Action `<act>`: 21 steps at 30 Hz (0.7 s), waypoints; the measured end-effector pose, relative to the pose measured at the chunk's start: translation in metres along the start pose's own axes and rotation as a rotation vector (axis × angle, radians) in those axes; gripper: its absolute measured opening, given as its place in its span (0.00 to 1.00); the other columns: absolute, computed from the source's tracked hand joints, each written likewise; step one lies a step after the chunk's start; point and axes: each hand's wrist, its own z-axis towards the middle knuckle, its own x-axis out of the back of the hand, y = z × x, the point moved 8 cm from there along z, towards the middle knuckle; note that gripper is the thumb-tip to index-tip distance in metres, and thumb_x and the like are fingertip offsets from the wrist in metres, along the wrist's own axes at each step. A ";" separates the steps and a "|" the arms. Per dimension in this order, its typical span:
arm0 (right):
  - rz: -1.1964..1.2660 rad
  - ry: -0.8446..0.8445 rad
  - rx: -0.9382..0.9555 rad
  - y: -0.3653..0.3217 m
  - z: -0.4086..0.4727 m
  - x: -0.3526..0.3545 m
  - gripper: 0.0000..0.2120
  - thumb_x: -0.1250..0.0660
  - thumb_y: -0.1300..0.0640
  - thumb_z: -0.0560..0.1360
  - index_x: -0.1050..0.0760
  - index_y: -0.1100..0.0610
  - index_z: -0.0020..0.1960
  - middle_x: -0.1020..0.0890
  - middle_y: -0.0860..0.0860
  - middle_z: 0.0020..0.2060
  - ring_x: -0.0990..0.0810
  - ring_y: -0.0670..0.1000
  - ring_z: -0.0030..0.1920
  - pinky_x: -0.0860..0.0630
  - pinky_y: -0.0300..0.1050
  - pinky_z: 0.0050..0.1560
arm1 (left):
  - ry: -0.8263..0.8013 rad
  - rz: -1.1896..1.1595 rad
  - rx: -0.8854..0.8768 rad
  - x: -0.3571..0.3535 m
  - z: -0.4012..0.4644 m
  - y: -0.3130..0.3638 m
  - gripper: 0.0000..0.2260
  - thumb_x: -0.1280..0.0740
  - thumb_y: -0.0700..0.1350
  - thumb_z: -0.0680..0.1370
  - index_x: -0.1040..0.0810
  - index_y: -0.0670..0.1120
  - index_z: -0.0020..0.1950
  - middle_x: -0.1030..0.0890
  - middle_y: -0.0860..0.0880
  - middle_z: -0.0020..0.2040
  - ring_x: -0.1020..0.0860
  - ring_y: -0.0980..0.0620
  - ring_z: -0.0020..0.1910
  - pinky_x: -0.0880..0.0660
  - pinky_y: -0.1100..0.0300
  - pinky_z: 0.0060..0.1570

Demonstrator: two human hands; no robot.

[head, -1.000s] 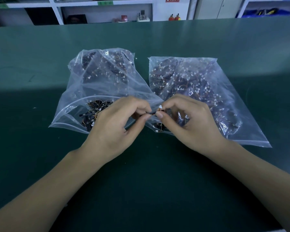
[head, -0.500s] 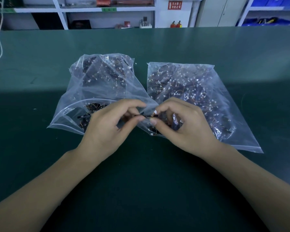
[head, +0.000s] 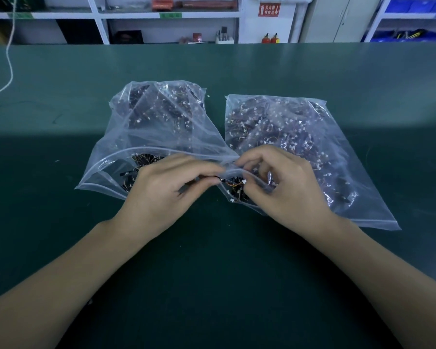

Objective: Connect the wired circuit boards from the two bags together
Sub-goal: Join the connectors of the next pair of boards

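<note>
Two clear plastic bags lie side by side on the green table, both full of small dark circuit boards with thin wires and white connectors. The left bag (head: 146, 127) has its mouth open toward me; the right bag (head: 312, 137) lies flatter. My left hand (head: 166, 195) pinches a small dark board at its fingertips, in front of the gap between the bags. An orange wire (head: 233, 184) runs from it to a white connector (head: 244, 182), which my right hand (head: 285, 187) pinches. The boards inside my fingers are mostly hidden.
The green table (head: 212, 273) stretches wide in front of and behind the bags. A white cord (head: 8, 71) hangs down onto the table at the far left. White shelving with small items stands beyond the table's far edge.
My fingertips touched a second ago; now they are slightly apart with the wire and connector showing between them. The view has shifted, so the bags sit lower in frame.
</note>
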 end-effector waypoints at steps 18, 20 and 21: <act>0.070 -0.011 0.087 -0.010 0.001 -0.001 0.10 0.25 0.70 0.76 0.15 0.58 0.55 0.23 0.30 0.45 0.23 0.49 0.33 0.27 0.34 0.39 | -0.113 0.435 -0.190 -0.027 0.001 0.025 0.07 0.28 0.42 0.83 0.13 0.49 0.46 0.21 0.51 0.40 0.24 0.49 0.38 0.30 0.57 0.31; 0.081 -0.019 0.078 -0.008 0.000 -0.003 0.11 0.25 0.69 0.77 0.15 0.57 0.55 0.19 0.35 0.46 0.22 0.49 0.33 0.26 0.35 0.39 | -0.187 0.454 -0.154 -0.033 -0.001 0.023 0.06 0.26 0.42 0.81 0.13 0.50 0.46 0.19 0.51 0.41 0.22 0.48 0.38 0.27 0.54 0.28; 0.086 -0.022 0.071 -0.007 0.000 -0.004 0.11 0.25 0.69 0.77 0.15 0.57 0.56 0.18 0.37 0.46 0.22 0.50 0.33 0.25 0.36 0.38 | -0.222 0.454 -0.132 -0.036 -0.002 0.021 0.05 0.25 0.43 0.81 0.12 0.51 0.47 0.17 0.52 0.43 0.20 0.47 0.39 0.25 0.53 0.27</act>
